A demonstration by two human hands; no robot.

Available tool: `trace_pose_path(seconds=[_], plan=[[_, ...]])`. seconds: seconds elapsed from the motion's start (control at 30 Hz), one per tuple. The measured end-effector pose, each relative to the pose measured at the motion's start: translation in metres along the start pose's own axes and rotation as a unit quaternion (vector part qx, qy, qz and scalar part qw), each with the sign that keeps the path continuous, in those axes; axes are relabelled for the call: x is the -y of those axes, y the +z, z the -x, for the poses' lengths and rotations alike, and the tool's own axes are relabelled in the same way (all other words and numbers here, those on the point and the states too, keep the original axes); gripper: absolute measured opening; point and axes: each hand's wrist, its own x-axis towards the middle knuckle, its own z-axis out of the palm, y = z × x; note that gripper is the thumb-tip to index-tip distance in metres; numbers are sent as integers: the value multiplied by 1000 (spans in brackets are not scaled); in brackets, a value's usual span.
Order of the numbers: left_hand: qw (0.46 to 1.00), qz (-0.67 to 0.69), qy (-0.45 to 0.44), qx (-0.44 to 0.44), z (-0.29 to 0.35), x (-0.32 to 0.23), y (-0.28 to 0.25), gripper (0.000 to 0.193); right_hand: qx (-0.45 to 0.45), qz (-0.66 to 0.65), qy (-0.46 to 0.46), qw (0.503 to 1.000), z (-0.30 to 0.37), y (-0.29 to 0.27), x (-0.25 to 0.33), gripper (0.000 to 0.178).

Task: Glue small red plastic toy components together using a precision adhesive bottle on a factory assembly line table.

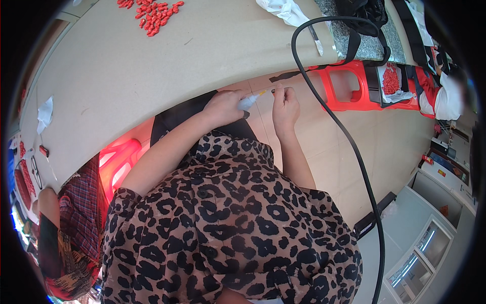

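My left hand [223, 108] is closed around a small white squeeze bottle [247, 103] with a thin yellowish nozzle. The nozzle points toward my right hand [286, 109], whose thumb and fingers are pinched together. A tiny dark and reddish piece [274, 91] shows at those fingertips, too small to name. The bottle's tip is close to it; whether they touch I cannot tell. Both hands are in the air just off the table's near edge, above my lap. On the far part of the beige table [167, 76] lies a pile of small red pieces [156, 16].
A white cloth [284, 10] and a thin stick-like tool [316, 40] lie at the far edge. A black cable [349, 131] loops down my right side. Red stools [349, 83] stand right, one bearing a tray of red pieces [391, 81]. Another person in plaid [81, 202] sits left.
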Motion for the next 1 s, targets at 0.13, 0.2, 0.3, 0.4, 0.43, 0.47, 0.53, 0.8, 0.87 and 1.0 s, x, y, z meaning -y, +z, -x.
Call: trace_pose_path(seconds=[0.13, 0.2, 0.3, 0.4, 0.43, 0.47, 0.53, 0.8, 0.87, 1.0], plan=[[1000, 1, 6, -2, 0, -1, 0, 38, -24, 61, -27, 997, 0, 4, -8, 32], [1000, -4, 6, -4, -1, 3, 3, 38, -40, 78, -41, 995, 0, 4, -8, 28], [1000, -4, 6, -6, -1, 5, 4, 38, -83, 131, -97, 983, 1, 3, -5, 23], [1000, 3, 5, -13, -1, 3, 5, 34, -105, 166, -137, 971, 0, 3, -5, 20], [1000, 5, 4, -20, -1, 3, 5, 31, -118, 169, -156, 966, 0, 3, -6, 20], [1000, 5, 4, -19, -1, 3, 5, 31, -131, 172, -174, 961, 0, 3, -6, 19], [1000, 3, 10, -25, -2, 4, 6, 30, -132, 171, -181, 960, 0, 3, -5, 19], [1000, 0, 4, -5, -3, 5, 5, 38, -143, 174, -211, 951, 0, 2, -4, 18], [1000, 2, 5, -5, -3, 6, 6, 38, -150, 172, -221, 948, 0, 2, -3, 17], [1000, -1, 1, -2, -2, 5, 5, 38, -147, 178, -222, 947, 2, 1, -2, 16]])
